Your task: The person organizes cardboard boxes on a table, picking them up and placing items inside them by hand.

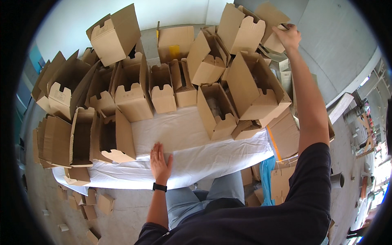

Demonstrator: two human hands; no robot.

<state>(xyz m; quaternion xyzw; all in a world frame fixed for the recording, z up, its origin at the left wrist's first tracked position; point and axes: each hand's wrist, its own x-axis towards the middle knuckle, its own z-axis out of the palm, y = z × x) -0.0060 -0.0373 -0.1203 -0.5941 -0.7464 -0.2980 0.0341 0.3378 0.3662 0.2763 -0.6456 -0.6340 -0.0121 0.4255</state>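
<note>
Up high, the right hand pinches a flap of a folded brown cardboard box atop the far stack; the left hand lies flat, fingers spread, on the white-covered table. A slow, steady lift seems wise, since neighbours lean close. The grip's underside is hidden.

Matt brown cardboard boxes are crowding the table, which is wearing a smooth white cloth; at two o'clock a hand is touching a cardboard flap, while rough grey concrete floor is showing below
</note>
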